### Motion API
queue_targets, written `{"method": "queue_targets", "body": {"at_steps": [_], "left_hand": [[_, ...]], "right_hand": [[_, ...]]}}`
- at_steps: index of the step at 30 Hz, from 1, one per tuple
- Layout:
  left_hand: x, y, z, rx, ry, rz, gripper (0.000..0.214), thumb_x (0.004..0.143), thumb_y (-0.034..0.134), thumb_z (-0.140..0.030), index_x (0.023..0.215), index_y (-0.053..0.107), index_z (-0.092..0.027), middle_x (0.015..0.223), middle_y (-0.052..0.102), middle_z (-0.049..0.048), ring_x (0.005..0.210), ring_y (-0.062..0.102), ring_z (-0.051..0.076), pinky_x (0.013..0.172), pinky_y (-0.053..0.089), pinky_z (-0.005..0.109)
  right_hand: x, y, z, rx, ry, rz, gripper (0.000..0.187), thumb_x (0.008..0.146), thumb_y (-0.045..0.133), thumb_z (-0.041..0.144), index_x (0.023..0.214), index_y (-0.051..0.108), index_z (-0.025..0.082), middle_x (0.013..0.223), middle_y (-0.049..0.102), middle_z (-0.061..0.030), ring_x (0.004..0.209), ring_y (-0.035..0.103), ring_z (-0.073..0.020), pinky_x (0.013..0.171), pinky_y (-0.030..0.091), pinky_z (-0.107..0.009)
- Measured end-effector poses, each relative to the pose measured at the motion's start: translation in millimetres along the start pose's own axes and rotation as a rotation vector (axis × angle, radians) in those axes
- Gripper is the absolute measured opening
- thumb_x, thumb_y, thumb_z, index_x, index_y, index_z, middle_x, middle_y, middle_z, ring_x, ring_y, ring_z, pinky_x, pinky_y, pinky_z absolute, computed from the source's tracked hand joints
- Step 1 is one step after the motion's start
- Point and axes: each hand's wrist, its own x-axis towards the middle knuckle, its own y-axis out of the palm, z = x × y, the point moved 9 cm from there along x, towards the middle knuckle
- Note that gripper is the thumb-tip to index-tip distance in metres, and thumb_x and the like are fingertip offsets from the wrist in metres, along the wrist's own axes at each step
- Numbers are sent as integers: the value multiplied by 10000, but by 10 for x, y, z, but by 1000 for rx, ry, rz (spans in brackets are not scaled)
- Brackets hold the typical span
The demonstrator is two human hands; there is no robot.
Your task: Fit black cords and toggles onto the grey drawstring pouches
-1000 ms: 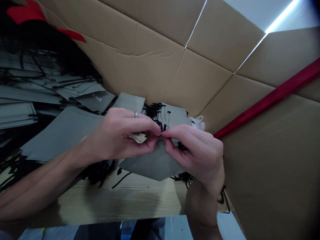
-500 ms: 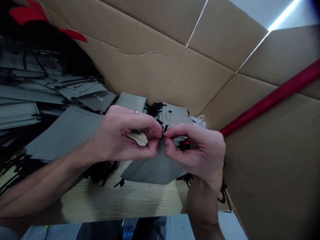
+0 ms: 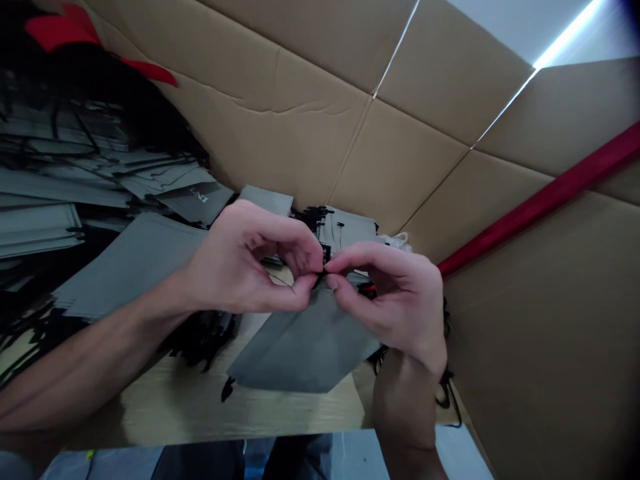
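Note:
My left hand and my right hand meet fingertip to fingertip in the middle of the view. Both are closed in a pinch on a thin black cord, whose exact shape is mostly hidden by the fingers. Just below the pinch hangs a flat grey pouch, tilted over the table, with a small black cord end at its lower left corner. Whether the pinched cord is tied cannot be made out.
Stacked grey pouches with black cords lie at the left. More grey pouches lie behind my hands. Cardboard walls enclose the wooden table at the back and right. A dark red strip slants across the right wall.
The hanging grey pouch has dropped lower and swung a little toward me, showing more of its face. My fingertips stay together at nearly the same spot.

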Motion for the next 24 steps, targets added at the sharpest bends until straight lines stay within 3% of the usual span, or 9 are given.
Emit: {"method": "queue_targets", "body": {"at_steps": [6,11,19,24], "left_hand": [[-82,-25,-192,373,205,7,133,958,846,-124,1025,789,-224,935,882,-9,770,843,125,733,674,184],[-139,28,-233,453,263,53,133,1016,825,-143,1101,777,-233,1074,898,28,877,874,156,856,707,220],[-201,62,-279,582,366,14,109,1021,813,-169,1086,749,-229,935,865,-13,780,851,149,803,687,227],[-180,47,-226,536,268,-51,160,965,812,-160,1034,720,-272,867,847,-39,724,822,152,699,648,251]], "right_hand": [[-22,-62,68,-132,-4,-34,157,953,792,89,1012,825,231,920,865,22,782,803,-141,743,671,-266],[-27,-43,147,-215,-57,-47,162,963,767,79,1007,808,229,910,865,27,759,801,-136,740,682,-264],[-39,-4,223,-310,-112,-47,170,979,726,86,984,774,250,890,849,27,758,794,-154,731,685,-289],[-71,62,326,-427,-180,-110,161,1039,705,105,982,764,244,886,836,16,805,788,-146,765,666,-276]]}}
